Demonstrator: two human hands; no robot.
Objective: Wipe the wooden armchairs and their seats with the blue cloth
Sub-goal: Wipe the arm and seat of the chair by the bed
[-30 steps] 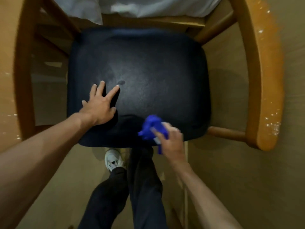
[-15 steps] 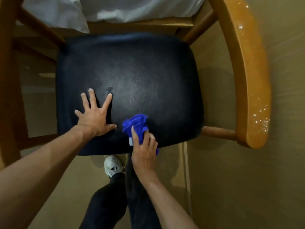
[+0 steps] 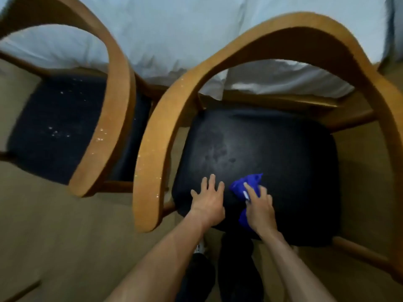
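Note:
Two wooden armchairs stand side by side. The nearer armchair has a curved wooden back and arms around a dark seat. My left hand rests flat on the seat's front part, fingers straight. Just right of it, my right hand grips the crumpled blue cloth and presses it onto the seat. The second armchair is to the left; white specks dot its dark seat and its wooden arm.
A white bed sheet hangs behind both chairs. Tan floor surrounds them. My dark trouser legs and a white shoe are below the seat's front edge.
The view pulled back and swung left, bringing the second chair into sight. My right hand slid the cloth left toward my left hand and further onto the seat.

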